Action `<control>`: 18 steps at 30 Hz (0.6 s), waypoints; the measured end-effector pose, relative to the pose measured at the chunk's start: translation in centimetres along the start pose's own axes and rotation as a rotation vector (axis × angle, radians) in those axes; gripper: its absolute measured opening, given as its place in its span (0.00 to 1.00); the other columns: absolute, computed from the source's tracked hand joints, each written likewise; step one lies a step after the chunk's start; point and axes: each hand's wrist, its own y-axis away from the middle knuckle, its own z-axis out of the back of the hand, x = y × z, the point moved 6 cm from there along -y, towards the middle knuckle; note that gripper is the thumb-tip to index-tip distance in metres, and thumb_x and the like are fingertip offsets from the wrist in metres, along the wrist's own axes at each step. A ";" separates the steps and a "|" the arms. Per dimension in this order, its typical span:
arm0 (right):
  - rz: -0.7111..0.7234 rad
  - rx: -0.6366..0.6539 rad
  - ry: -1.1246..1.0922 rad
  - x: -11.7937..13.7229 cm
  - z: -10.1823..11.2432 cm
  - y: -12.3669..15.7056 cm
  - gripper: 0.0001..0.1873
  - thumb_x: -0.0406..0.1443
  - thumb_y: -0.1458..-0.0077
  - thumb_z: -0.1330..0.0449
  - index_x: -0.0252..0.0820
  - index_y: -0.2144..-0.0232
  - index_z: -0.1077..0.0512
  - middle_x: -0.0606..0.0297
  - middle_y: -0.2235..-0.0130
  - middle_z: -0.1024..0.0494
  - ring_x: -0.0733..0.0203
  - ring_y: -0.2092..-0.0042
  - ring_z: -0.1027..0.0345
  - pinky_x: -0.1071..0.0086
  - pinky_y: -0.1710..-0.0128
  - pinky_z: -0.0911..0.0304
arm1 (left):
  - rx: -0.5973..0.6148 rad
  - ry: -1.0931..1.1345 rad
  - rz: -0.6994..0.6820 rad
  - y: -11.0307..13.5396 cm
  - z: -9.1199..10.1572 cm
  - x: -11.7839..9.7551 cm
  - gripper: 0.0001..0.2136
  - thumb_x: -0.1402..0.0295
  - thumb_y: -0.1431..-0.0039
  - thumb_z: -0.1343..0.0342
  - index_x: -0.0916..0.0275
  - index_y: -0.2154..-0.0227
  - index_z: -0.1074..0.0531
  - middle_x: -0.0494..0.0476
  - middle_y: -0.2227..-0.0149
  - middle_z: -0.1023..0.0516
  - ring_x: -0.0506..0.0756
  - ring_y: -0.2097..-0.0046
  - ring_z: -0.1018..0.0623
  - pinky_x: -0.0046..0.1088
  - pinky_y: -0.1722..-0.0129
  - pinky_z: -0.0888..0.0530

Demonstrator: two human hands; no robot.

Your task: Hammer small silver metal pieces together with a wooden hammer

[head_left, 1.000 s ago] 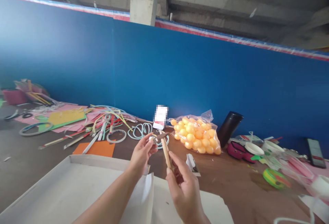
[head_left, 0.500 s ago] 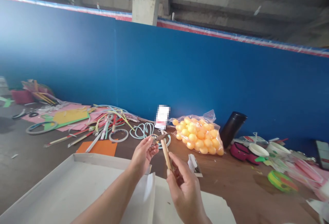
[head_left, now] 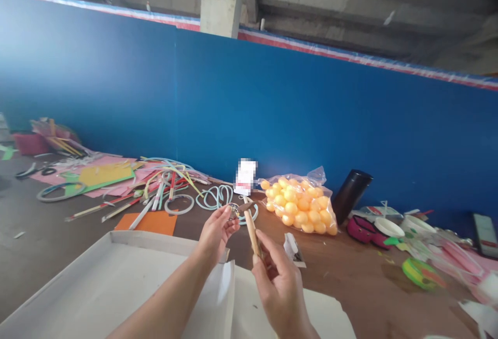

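- Over the last second little changes in the grip. The person's left hand [head_left: 215, 231] still pinches a small silvery piece [head_left: 234, 209] between thumb and fingertips, the other fingers loosely curled.
- The right hand [head_left: 279, 290] stays closed around the lower end of a wooden-handled tool [head_left: 252, 235]. The handle stands nearly upright, and its dark head points left and meets the silvery piece.
- Both hands sit a touch nearer each other than a second ago and have barely moved since half a second ago. The tool head remains at the piece, so the work in hand appears held at the same stage, not moved on.
- The piece and tool are held in the air above the far edge of a white tray [head_left: 97, 282] that lies on the near side of the brown counter [head_left: 350, 282].
- The view drifts slightly right, while the things on the counter lie where they did.
- Just beyond the hands to the right sits a clear bag of orange balls [head_left: 299, 207], with a black cylinder [head_left: 352, 193] leaning beside it.
- A small white packet [head_left: 293, 248] lies near the right hand.
- To the far left, coloured tubes and rings [head_left: 171, 186] sprawl beside an orange sheet [head_left: 150, 223], below a blue wall [head_left: 272, 116].
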 end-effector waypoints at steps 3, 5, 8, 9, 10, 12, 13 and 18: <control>-0.010 0.002 -0.013 -0.1 -0.1 -0.1 0.23 0.33 0.44 0.46 0.49 0.45 0.40 0.60 0.52 0.28 0.59 0.59 0.30 0.71 0.65 0.30 | -0.004 -0.005 0.014 0.0 0.0 0.1 0.08 0.68 0.50 0.40 0.66 0.68 0.31 0.54 0.74 0.28 0.48 0.72 0.25 0.22 0.72 0.26; -0.006 0.009 0.005 -0.2 -0.1 -0.1 0.23 0.33 0.44 0.46 0.48 0.46 0.38 0.59 0.52 0.29 0.58 0.58 0.30 0.70 0.63 0.30 | -0.006 0.000 0.029 0.0 0.0 0.1 0.07 0.69 0.49 0.41 0.66 0.68 0.31 0.54 0.74 0.27 0.48 0.73 0.25 0.22 0.72 0.26; -0.007 -0.011 0.015 -0.1 0.0 -0.1 0.23 0.34 0.45 0.46 0.46 0.46 0.37 0.58 0.53 0.28 0.58 0.59 0.29 0.70 0.64 0.30 | -0.029 0.029 0.052 0.1 0.1 0.1 0.05 0.71 0.48 0.42 0.66 0.69 0.31 0.54 0.74 0.27 0.48 0.73 0.25 0.21 0.73 0.26; -0.014 -0.032 0.003 -0.1 0.2 -0.1 0.23 0.34 0.45 0.45 0.45 0.46 0.37 0.58 0.53 0.27 0.58 0.60 0.29 0.70 0.65 0.30 | -0.037 0.042 0.064 0.1 0.1 0.1 0.05 0.71 0.48 0.43 0.66 0.70 0.31 0.55 0.74 0.27 0.48 0.73 0.25 0.21 0.73 0.26; -0.023 -0.057 -0.014 0.0 0.4 -0.1 0.23 0.35 0.45 0.45 0.44 0.47 0.37 0.57 0.54 0.26 0.58 0.61 0.28 0.70 0.66 0.29 | -0.040 0.053 0.079 0.1 0.1 0.2 0.05 0.70 0.47 0.43 0.66 0.70 0.31 0.55 0.73 0.26 0.48 0.73 0.25 0.21 0.73 0.26; -0.043 -0.108 -0.047 0.2 0.8 -0.1 0.22 0.35 0.46 0.45 0.42 0.47 0.36 0.56 0.56 0.25 0.60 0.65 0.28 0.71 0.69 0.29 | -0.038 0.067 0.107 0.1 0.0 0.2 0.05 0.69 0.46 0.44 0.67 0.70 0.31 0.57 0.72 0.25 0.47 0.74 0.25 0.21 0.73 0.26; -0.047 -0.122 -0.063 0.3 0.9 -0.1 0.22 0.35 0.46 0.45 0.42 0.47 0.36 0.56 0.57 0.25 0.60 0.67 0.28 0.71 0.70 0.29 | -0.035 0.069 0.116 0.2 0.0 0.2 0.06 0.69 0.46 0.44 0.67 0.70 0.31 0.58 0.71 0.25 0.47 0.74 0.25 0.21 0.74 0.26; -0.021 -0.067 -0.081 0.6 0.4 -0.1 0.22 0.35 0.45 0.45 0.42 0.47 0.36 0.57 0.58 0.25 0.60 0.66 0.28 0.70 0.69 0.29 | -0.020 0.054 0.092 0.2 0.0 0.3 0.06 0.68 0.47 0.43 0.67 0.71 0.32 0.56 0.73 0.26 0.48 0.73 0.25 0.21 0.73 0.26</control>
